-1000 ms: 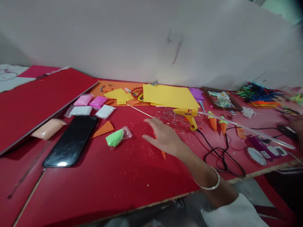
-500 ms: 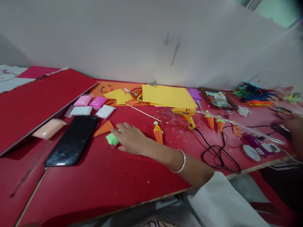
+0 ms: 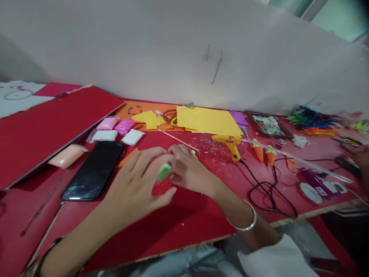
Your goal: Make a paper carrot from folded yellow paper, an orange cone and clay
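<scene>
A small green packet [image 3: 163, 172] shows between my two hands, above the red table [image 3: 173, 227]. My right hand [image 3: 191, 169], with a silver bangle on its wrist, has its fingers closed at the packet's right end. Beside the packet my left hand [image 3: 138, 184] reaches in from the lower left, thumb apart from the fingers; its fingertips meet the right hand's. An orange paper piece [image 3: 127, 158] is partly covered by my left hand. Behind my right hand, the orange cone with a green top [image 3: 194, 153] is mostly hidden.
A black phone [image 3: 93, 171] lies left, near pink and white packets [image 3: 132, 137]. Yellow sheets [image 3: 207, 120] lie at the back. A yellow glue gun [image 3: 230, 144] with a looped black cord stands right of my hands. Another person's hand [image 3: 360, 156] is at the far right.
My left hand has come into view from the lower left and met my right hand. The green packet has been lifted off the table. The view has shifted slightly.
</scene>
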Demonstrator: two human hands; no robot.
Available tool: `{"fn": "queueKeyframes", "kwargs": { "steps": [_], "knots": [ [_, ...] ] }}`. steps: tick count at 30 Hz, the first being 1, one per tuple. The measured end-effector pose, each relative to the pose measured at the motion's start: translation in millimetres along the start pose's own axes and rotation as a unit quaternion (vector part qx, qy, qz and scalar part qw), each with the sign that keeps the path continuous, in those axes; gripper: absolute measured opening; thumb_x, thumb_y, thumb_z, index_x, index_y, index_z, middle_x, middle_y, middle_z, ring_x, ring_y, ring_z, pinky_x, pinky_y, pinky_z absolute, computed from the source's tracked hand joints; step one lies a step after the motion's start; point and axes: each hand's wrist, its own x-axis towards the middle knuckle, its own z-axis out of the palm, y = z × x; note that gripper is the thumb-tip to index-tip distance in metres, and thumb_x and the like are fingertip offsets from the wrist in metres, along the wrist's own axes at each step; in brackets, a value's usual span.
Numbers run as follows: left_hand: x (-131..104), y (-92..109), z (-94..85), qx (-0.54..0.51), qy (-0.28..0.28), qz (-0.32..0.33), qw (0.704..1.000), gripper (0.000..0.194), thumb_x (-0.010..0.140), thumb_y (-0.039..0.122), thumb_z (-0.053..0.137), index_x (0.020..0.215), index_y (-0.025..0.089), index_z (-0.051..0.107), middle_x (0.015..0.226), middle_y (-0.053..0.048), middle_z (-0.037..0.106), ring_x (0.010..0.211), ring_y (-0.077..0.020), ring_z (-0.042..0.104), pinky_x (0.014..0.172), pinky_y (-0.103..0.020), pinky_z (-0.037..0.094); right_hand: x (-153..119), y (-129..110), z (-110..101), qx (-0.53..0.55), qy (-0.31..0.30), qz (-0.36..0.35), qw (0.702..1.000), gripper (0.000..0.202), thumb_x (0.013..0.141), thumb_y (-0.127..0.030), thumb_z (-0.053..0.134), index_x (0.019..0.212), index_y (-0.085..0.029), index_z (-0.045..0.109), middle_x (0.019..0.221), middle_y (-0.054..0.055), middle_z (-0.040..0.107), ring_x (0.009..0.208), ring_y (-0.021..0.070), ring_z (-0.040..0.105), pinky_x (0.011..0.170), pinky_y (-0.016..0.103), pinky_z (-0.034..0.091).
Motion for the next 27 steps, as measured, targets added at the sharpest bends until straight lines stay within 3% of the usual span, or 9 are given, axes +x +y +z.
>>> {"fn": "queueKeyframes", "kwargs": {
  "steps": [2,4,9,12,14,19,22,27],
  "knots": [
    [27,-12,11.7,0.078,-0.08,0.03,0.993,0.06,0.069,0.035,0.062,0.123,0.018,0.042,0.119,-0.012,0.051,0.109,-0.0309,0.045,0.092,-0.046,0.036,-5,-1,-3,0.052,0.008,0.015,0.999,0.038,0.07,-0.012,0.054,0.107,-0.018,0.049,0.11,0.009,0.043,0.105,0.0222,0.04,0.088,0.038,0.04],
    [38,-21,21.4,0.129,-0.124,0.034,0.983,0.064,0.073,0.03,0.055,0.13,0.014,0.031,0.117,-0.014,0.052,0.102,-0.0289,0.051,0.083,-0.042,0.042,-9,-2,-1,0.117,0.031,0.037,0.992,0.041,0.072,-0.009,0.05,0.112,-0.02,0.046,0.117,0.008,0.039,0.11,0.0198,0.04,0.09,0.035,0.04],
    [28,-30,31.4,0.089,-0.126,-0.038,0.987,0.05,0.076,0.025,0.05,0.123,0.015,0.036,0.11,-0.011,0.058,0.094,-0.0226,0.058,0.076,-0.031,0.046,-20,-1,13,0.263,0.173,0.096,0.944,0.047,0.075,-0.014,0.054,0.119,-0.024,0.039,0.12,0.007,0.043,0.115,0.0179,0.04,0.096,0.034,0.038],
    [25,-30,33.1,0.06,-0.154,-0.077,0.983,0.042,0.077,0.025,0.047,0.118,0.019,0.041,0.104,-0.007,0.062,0.085,-0.0199,0.061,0.069,-0.027,0.046,-25,1,22,0.365,0.201,0.114,0.902,0.032,0.078,-0.02,0.053,0.109,-0.025,0.049,0.11,0.005,0.052,0.101,0.0159,0.052,0.085,0.03,0.046],
    [25,-30,33.4,0.079,-0.178,-0.097,0.976,0.04,0.077,0.026,0.046,0.116,0.021,0.043,0.099,-0.005,0.065,0.08,-0.0206,0.063,0.065,-0.027,0.046,-27,4,27,0.404,0.199,0.136,0.882,0.021,0.082,-0.02,0.046,0.101,-0.024,0.055,0.103,0.004,0.056,0.094,0.0147,0.056,0.08,0.028,0.047],
    [26,-30,33.8,0.11,-0.203,-0.11,0.967,0.037,0.075,0.026,0.045,0.112,0.025,0.048,0.101,-0.004,0.064,0.085,-0.0204,0.063,0.067,-0.026,0.045,-28,10,34,0.448,0.171,0.176,0.86,0.018,0.083,-0.018,0.043,0.09,-0.022,0.059,0.093,0.004,0.06,0.087,0.0139,0.057,0.076,0.027,0.047],
    [23,-32,36.2,0.128,-0.201,-0.103,0.966,0.036,0.074,0.027,0.047,0.11,0.025,0.048,0.105,-0.004,0.063,0.087,-0.0206,0.062,0.067,-0.026,0.046,-28,12,34,0.441,0.171,0.165,0.866,0.013,0.08,-0.016,0.046,0.08,-0.021,0.059,0.084,0.002,0.058,0.08,0.013,0.056,0.069,0.025,0.047],
    [21,-36,40.6,0.15,-0.173,-0.093,0.969,0.035,0.074,0.027,0.046,0.109,0.023,0.047,0.104,-0.006,0.062,0.084,-0.0226,0.063,0.061,-0.028,0.046,-28,12,34,0.435,0.134,0.158,0.876,0.016,0.079,-0.017,0.049,0.086,-0.022,0.061,0.088,0.003,0.058,0.082,0.0133,0.056,0.072,0.027,0.046]
  ]
}}
